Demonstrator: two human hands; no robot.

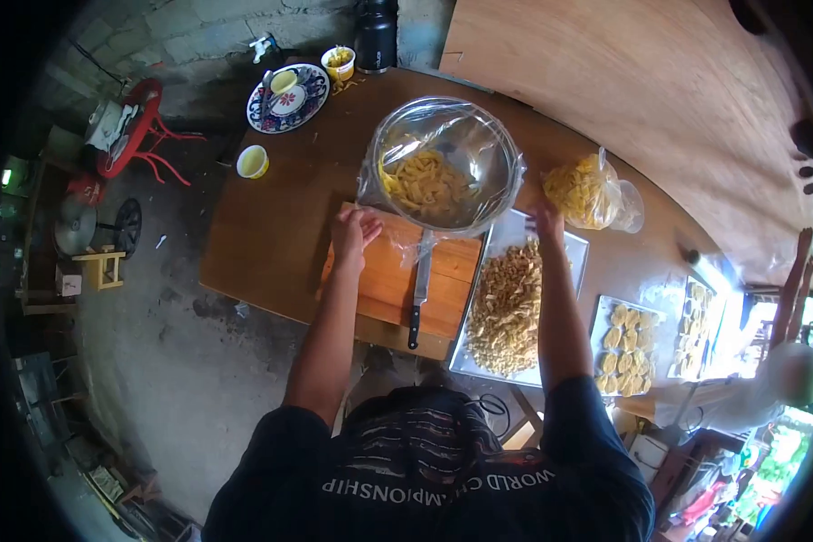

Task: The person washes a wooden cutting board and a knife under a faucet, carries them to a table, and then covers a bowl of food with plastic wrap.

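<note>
A large round bowl [446,164] stands at the middle of the table, with clear plastic wrap stretched over it and yellow-brown strips inside. At its lower left, my left hand [356,233] is closed on the edge of the wrap. My right hand [546,221] is beside the bowl's lower right, its fingers blurred and partly hidden. Below the bowl lies an orange cutting board [384,294], with a black-handled knife [422,282] on it. A metal tray [580,262] of chopped pale-brown pieces sits beneath my right forearm.
Behind my right hand stands a plastic bag [580,191] of yellow pieces. Farther right are trays of round pieces [625,348] and a person [741,397]. A patterned plate [287,117], small cups [253,162] and a black bottle [376,36] stand at the back left.
</note>
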